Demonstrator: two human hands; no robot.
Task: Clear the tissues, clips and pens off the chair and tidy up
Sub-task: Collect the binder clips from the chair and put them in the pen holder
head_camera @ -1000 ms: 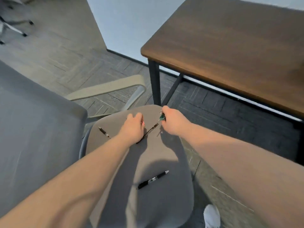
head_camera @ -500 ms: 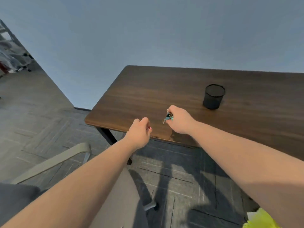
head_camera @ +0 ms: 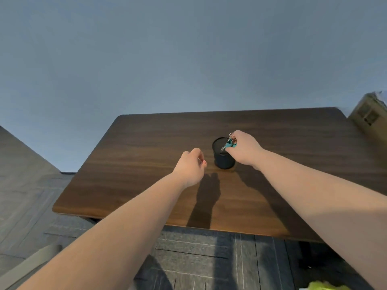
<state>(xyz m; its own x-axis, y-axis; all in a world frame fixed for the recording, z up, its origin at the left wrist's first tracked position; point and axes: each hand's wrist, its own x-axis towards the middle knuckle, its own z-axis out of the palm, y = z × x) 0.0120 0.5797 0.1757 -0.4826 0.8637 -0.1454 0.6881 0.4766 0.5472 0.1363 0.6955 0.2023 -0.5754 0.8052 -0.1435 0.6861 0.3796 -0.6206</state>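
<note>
Just below the right hand (head_camera: pixel 244 149), whose fingers pinch teal binder clips (head_camera: pixel 230 143), sits the black mesh cup (head_camera: pixel 222 158) on the brown bench (head_camera: pixel 134 174), swung over from the chair — drop looks imminent, left hand (head_camera: pixel 191 167) curled shut, contents unclear.

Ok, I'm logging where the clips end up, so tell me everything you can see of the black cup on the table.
The black cup is a small, dark, round container, standing upright with its mouth open; its material is unclear. It sits on the brown wooden table, toward the middle. The right hand is right at its rim, holding a teal binder clip over the opening and hiding the cup's right edge. The left hand is closed, beside the cup and apart from it. What is inside cannot be made out.
</note>
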